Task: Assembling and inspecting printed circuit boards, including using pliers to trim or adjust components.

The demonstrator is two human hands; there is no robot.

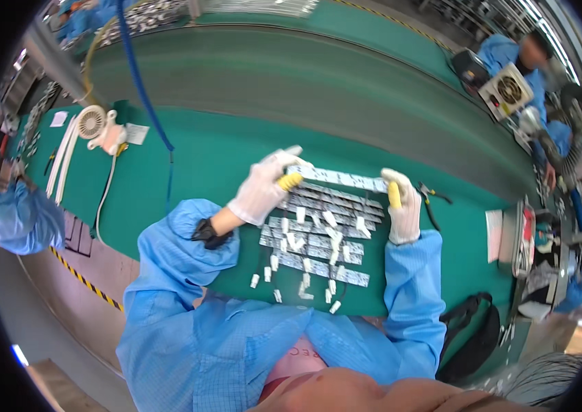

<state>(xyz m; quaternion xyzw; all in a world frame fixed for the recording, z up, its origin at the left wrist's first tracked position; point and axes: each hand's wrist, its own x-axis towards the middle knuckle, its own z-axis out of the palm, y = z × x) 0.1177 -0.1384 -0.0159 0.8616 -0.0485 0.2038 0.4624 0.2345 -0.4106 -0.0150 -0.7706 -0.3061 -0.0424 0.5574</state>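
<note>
Holds the long pale strip (342,178) just beyond the strip pile (318,242), with closed grip of left hand (261,187) and right hand (404,207) at opposite ends, and could perhaps snag the white connectors (300,215) lying over this pile by lowering it too quickly or unevenly.

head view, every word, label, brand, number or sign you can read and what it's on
Shirt under the blue coat: red letters, partly legible, not copied here.
Strip between left hand and right hand: marks too small to read.
Card right of the fan: too small to read.
Card left of the fan: too small.
Pale sheet at the right: too small to read.
</note>
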